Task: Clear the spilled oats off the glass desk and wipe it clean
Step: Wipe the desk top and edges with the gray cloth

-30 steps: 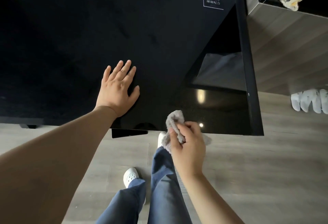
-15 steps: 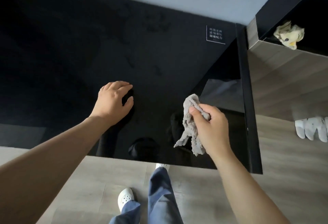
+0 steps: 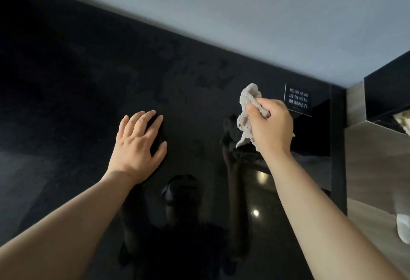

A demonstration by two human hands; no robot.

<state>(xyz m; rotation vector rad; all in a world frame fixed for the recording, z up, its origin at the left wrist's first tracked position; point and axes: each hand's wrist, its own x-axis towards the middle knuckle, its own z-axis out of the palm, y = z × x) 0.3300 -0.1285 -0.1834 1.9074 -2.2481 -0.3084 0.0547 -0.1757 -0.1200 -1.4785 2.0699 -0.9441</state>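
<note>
Nearest, two bare forearms are seen reaching up from the lower edge over the black glass desk (image 3: 77, 106). A dim reflection (image 3: 179, 193) of the person's head and shoulders is carried in the near glass between the arms, with two small light spots (image 3: 255, 213) just to its right. Further in, the left hand (image 3: 137, 146) is laid palm down on the glass, fingers straight and slightly spread, nothing held. To its right and a little further on, the right hand (image 3: 270, 126) is closed in a fist round a crumpled grey cloth (image 3: 248, 102); the cloth is pinched under the thumb, one bunch standing up above the fist and a ragged tail hanging below it. The tail is mirrored in the glass just under it; whether it touches the surface cannot be told. Beyond both hands, dull patchy smears (image 3: 210, 75) are noted on the glass toward the far edge; what they are made of cannot be made out. A small white-lettered label (image 3: 298, 99) is fixed at the far right corner, just behind the right hand. At the right side a grey wood-grain cabinet (image 3: 377, 157) is set against the desk, a pale crumpled object (image 3: 403, 119) partly seen in its dark recess, and something white (image 3: 402, 228) on the floor below. Farthest, a plain grey wall (image 3: 266, 13) is met by the desk's far edge.
</note>
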